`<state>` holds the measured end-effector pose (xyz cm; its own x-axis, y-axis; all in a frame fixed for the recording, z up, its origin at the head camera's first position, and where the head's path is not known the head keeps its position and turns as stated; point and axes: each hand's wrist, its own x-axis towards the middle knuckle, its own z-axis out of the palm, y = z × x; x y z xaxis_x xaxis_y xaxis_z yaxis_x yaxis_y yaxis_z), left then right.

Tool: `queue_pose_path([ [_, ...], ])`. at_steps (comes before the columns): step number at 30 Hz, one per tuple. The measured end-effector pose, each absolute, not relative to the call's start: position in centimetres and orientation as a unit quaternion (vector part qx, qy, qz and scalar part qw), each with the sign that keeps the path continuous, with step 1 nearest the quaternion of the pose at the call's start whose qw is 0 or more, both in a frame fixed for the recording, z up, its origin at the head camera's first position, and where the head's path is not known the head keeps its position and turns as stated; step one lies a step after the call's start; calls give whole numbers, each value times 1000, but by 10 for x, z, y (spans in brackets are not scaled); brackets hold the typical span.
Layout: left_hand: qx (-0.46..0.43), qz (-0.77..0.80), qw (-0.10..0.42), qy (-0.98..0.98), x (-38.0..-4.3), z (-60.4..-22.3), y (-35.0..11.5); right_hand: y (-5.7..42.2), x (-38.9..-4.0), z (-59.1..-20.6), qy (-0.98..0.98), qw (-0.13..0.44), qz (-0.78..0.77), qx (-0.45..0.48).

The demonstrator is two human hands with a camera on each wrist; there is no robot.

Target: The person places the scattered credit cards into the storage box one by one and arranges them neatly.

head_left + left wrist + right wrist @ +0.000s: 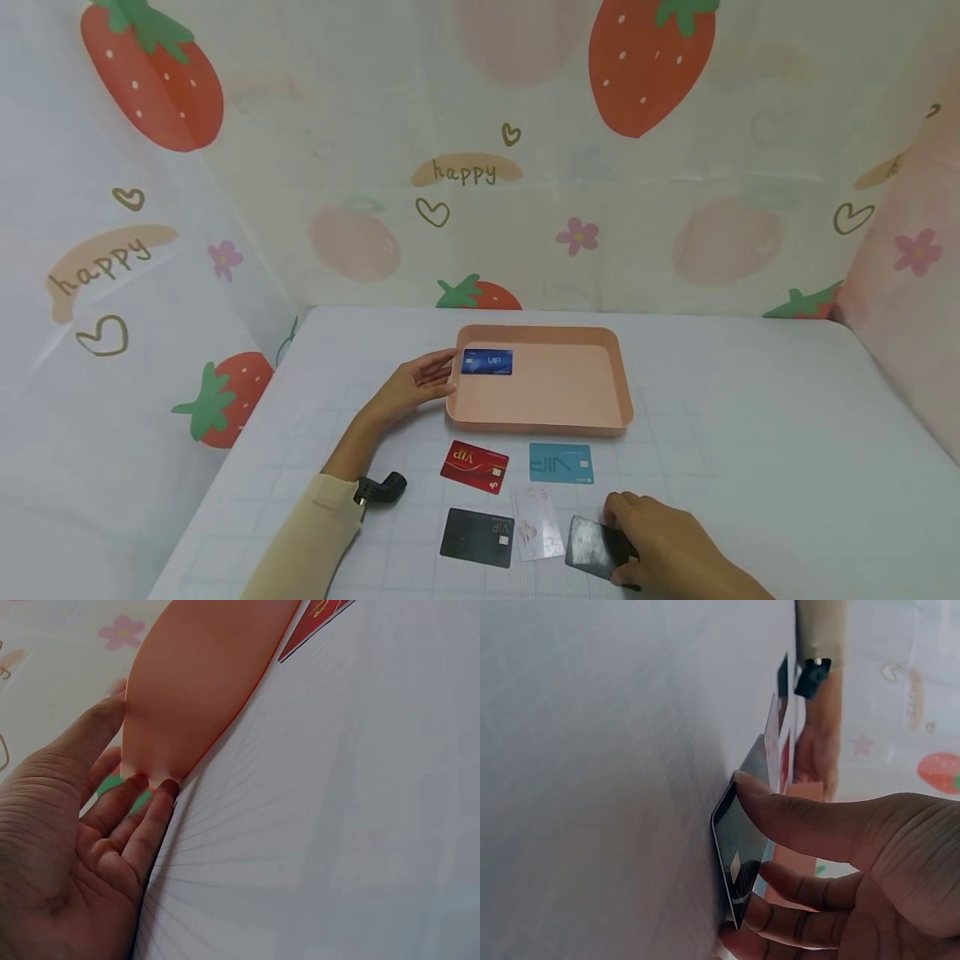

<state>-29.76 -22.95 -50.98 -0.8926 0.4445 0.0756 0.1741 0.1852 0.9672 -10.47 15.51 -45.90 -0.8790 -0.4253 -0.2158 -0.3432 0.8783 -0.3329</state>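
My left hand (416, 383) is at the left side of a shallow peach tray (540, 429), fingers and thumb loosely bent, fingertips touching its outer wall in the left wrist view. A dark blue VIP card (487, 362) lies inside the tray's left part. My right hand (663, 546) pinches a shiny black card (592, 546) by its edges, thumb on one side and fingers on the other. That black card (742, 847) is tilted close over the table in the right wrist view. Left of it lie a pale pinkish card (537, 523) and a matte black VIP card (477, 537).
A red VIP card (475, 467) and a light blue VIP card (561, 463) lie between the tray and the nearer cards. Everything rests on a white, faintly gridded tabletop (750, 442). A strawberry-patterned curtain (637, 192) stands behind the table and along both sides.
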Motion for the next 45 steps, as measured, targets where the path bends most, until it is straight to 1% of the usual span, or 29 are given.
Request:
queue_pose_path([
  [8,210,602,108,763,-298,-511,-230,154,-104,-460,962,137,-132,-195],
  [21,206,603,109,763,-297,-512,-229,152,-106,-459,963,165,-129,-169],
  [36,204,603,113,763,-298,-510,-230,150,-110,-458,956,197,-158,-147],
  [45,199,604,113,763,-298,-510,-230,148,-111,-458,959,196,-154,-138],
])
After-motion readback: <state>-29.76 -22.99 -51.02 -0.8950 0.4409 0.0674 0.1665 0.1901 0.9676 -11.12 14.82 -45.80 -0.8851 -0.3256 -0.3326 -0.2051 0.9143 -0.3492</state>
